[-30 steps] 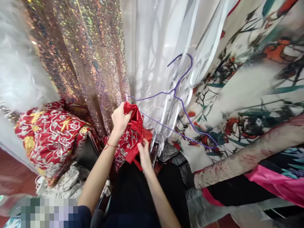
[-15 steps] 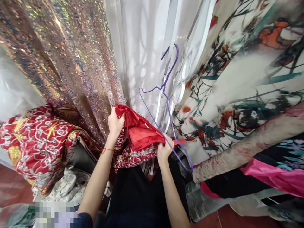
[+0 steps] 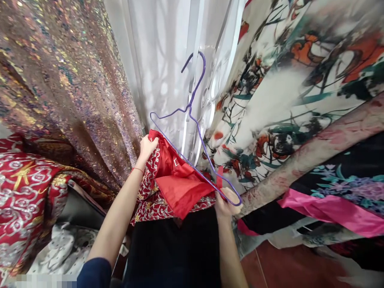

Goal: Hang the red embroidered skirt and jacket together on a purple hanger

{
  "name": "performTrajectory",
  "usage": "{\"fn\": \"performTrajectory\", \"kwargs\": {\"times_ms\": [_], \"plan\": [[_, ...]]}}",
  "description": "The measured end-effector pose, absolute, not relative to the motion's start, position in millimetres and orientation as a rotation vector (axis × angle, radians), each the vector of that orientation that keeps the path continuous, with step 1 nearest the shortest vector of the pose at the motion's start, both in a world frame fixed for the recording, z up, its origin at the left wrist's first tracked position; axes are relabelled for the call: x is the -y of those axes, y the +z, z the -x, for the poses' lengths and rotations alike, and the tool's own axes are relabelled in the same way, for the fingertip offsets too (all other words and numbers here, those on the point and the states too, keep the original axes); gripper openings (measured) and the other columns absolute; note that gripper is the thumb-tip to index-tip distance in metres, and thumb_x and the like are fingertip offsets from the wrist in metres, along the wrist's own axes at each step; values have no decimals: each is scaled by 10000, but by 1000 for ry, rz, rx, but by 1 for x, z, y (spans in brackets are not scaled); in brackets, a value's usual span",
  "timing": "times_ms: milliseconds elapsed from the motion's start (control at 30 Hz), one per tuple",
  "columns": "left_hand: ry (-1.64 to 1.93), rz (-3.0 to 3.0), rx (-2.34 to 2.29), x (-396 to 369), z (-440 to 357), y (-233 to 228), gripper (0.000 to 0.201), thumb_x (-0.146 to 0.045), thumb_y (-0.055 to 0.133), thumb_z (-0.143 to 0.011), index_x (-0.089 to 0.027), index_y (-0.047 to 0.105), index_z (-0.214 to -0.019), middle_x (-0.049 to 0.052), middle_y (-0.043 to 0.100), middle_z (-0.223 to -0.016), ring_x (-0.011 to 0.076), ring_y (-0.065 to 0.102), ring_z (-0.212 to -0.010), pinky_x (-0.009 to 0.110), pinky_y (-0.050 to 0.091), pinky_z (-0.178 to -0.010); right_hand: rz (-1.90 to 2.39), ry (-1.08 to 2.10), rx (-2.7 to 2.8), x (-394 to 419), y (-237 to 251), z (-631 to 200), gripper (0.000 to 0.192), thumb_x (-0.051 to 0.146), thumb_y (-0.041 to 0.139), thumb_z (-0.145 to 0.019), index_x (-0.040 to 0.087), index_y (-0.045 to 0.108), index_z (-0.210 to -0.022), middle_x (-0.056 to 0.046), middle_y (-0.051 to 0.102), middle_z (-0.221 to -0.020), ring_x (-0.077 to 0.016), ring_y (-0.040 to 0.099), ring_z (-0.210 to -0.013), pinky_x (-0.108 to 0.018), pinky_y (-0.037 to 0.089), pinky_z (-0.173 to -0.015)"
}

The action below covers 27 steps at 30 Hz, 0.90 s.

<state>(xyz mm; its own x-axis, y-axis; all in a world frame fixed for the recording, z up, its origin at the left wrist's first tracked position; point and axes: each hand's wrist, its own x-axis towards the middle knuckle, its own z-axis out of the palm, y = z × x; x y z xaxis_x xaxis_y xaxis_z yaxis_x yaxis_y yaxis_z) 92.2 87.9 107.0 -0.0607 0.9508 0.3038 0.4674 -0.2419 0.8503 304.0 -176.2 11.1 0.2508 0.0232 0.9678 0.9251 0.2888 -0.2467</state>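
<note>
Head view: left hand [image 3: 147,146] fingers pinch the red garment [image 3: 177,182] at its top edge, while right hand [image 3: 225,200] fingers close on its far corner and the purple wire hanger [image 3: 195,132]. Satin looks light, limp and slippery; hems seem the safest hold. Sequin fabric [image 3: 66,92] hangs alongside.
</note>
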Motion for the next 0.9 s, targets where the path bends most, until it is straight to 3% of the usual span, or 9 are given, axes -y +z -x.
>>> {"fn": "performTrajectory", "kwargs": {"times_ms": [133,267,333,500,600,667,767,900], "plan": [[1294,-1631,-1474,-102,-93,103,160,-310,629,-713,-195,536,-774,-25,553,-654,146,525,-640,277,459,-694,940,-978,1415,198,36,-332,205,274,700,-884,212,641,-698,10,625,-550,-144,589,-490,-291,493,-468],[1433,-1468,-1328,-105,-103,104,521,-264,688,-646,-192,489,-1122,-18,613,-845,110,563,-671,246,488,-708,916,-1035,1584,220,60,-343,172,202,652,-899,200,613,-731,23,545,-529,-120,528,-480,-275,429,-465],[1487,-1355,-1172,-104,-109,105,607,-225,676,-609,-200,470,-1180,-25,610,-845,107,568,-660,237,491,-689,940,-1024,1620,230,66,-344,156,161,649,-890,198,599,-747,31,506,-525,-113,503,-478,-266,396,-465],[1296,-1280,-901,-95,-109,115,307,-304,568,-641,-171,643,-908,10,621,-704,154,580,-619,287,517,-639,1032,-1092,1566,242,70,-347,189,232,640,-919,197,595,-740,22,483,-524,-124,502,-493,-269,380,-469],[1230,-1236,-733,-85,-104,122,456,-532,485,-754,-157,686,-919,52,641,-695,194,619,-621,326,534,-592,1072,-1086,1554,239,68,-350,209,285,620,-941,197,607,-752,20,489,-524,-123,496,-485,-272,387,-469],[1269,-1207,-692,-79,-100,124,491,-616,554,-732,-175,680,-907,35,631,-687,185,624,-615,309,532,-577,1064,-1070,1558,236,68,-349,212,284,609,-948,196,609,-756,20,489,-524,-119,488,-480,-271,383,-469],[1366,-1204,-728,-73,-93,121,368,-475,767,-603,-208,636,-819,-21,600,-677,135,591,-592,250,510,-572,1027,-1049,1578,232,69,-346,214,277,597,-956,189,607,-761,14,482,-524,-124,478,-486,-273,361,-460],[1379,-1278,-718,-67,-74,115,317,-409,789,-599,-212,602,-762,-27,587,-699,113,556,-595,223,482,-564,1007,-1052,1579,224,70,-352,198,268,598,-956,185,622,-778,9,503,-538,-129,492,-504,-278,373,-479]]}}
